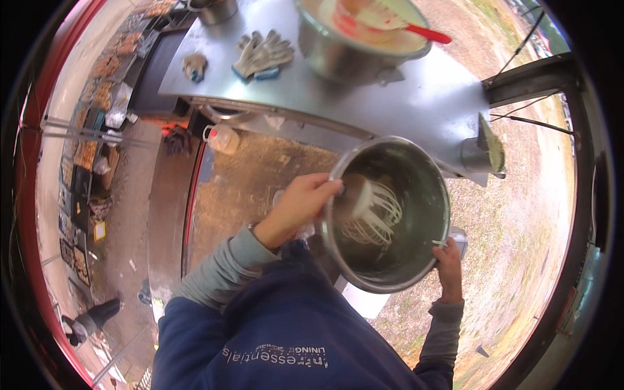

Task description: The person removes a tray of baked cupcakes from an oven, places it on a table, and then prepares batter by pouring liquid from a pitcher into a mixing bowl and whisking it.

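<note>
A deep stainless-steel mixing bowl (424, 204) is tilted in front of me, its mouth facing up towards me. My left hand (304, 200) grips the rim on the left. On the lower right side, my right hand (447, 261) holds the bowl at its edge. Inside lies a wire whisk (378, 219), with pale residue on it and on the bowl's wall. A blurred rounded part at the whisk's upper end sits close to my left fingers; whether they touch it I cannot tell.
A steel worktable (429, 97) carries a large steel bowl (331, 63) of pale batter with a red-handled spatula (429, 33), work gloves (263, 53) and a metal container (475, 153). A plastic jug (224, 139) stands below. Stocked shelves (87, 146) and another person (92, 319) are left.
</note>
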The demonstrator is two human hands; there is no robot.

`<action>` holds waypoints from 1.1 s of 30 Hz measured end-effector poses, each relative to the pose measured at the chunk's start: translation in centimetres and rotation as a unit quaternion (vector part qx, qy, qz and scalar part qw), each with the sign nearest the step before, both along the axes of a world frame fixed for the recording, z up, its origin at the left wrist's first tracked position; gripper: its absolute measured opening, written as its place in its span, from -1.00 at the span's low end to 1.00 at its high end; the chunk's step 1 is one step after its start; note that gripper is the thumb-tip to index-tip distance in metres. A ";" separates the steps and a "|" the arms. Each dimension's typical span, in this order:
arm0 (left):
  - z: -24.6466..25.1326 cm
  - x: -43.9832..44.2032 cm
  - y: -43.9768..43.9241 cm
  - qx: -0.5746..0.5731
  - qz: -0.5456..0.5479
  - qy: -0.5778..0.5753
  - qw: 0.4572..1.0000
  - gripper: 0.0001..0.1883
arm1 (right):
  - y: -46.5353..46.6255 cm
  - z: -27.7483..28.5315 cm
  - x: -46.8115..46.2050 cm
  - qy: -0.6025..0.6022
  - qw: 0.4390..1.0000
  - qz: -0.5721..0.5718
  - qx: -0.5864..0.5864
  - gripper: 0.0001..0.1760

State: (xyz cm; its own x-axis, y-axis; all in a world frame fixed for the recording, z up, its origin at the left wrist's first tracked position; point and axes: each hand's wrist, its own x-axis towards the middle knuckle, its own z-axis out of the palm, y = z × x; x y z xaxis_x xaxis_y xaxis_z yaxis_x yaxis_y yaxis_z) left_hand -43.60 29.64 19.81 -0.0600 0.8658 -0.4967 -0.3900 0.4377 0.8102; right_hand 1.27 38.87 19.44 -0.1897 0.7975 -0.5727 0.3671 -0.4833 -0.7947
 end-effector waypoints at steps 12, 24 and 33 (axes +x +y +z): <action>-24.9 -14.3 -14.2 -0.203 0.053 0.093 0.973 -0.61 | -11.9 -21.4 -16.6 -0.025 0.979 0.032 -0.202 -0.71; -48.6 -1.3 -41.0 -0.420 0.039 0.318 0.849 -0.34 | -10.7 -40.1 -24.5 -0.134 0.954 -0.057 -0.263 -0.81; -45.7 5.9 -40.0 -0.439 0.017 0.412 0.798 -0.36 | 5.6 -45.9 -19.4 0.013 0.978 -0.134 -0.162 -0.68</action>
State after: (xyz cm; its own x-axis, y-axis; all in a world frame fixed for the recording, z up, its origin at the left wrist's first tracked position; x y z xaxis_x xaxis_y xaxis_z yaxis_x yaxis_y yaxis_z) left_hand -37.71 -10.39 -25.88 -0.6955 0.1973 -0.6909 0.0937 0.9783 0.1850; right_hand -18.12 44.45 -26.46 -0.0175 0.5975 -0.8017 0.1742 -0.7877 -0.5909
